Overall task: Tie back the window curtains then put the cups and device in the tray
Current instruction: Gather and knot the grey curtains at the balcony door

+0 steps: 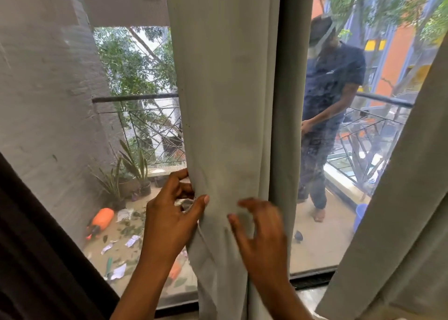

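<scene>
- left hand (174, 213) pinches the bunched edge of the middle curtain (225, 101), thumb over the fold
- right hand (260, 227) is blurred, fingers bent at the fabric; cannot tell if it grips
- curtain hangs mid-window (72, 101), pale grey-green, gathered in folds, not tied
- judged early: tie-back pending; cups, device, tray out of view

matt grey cloth curtain (225, 101), metal railing (135, 98)
</scene>
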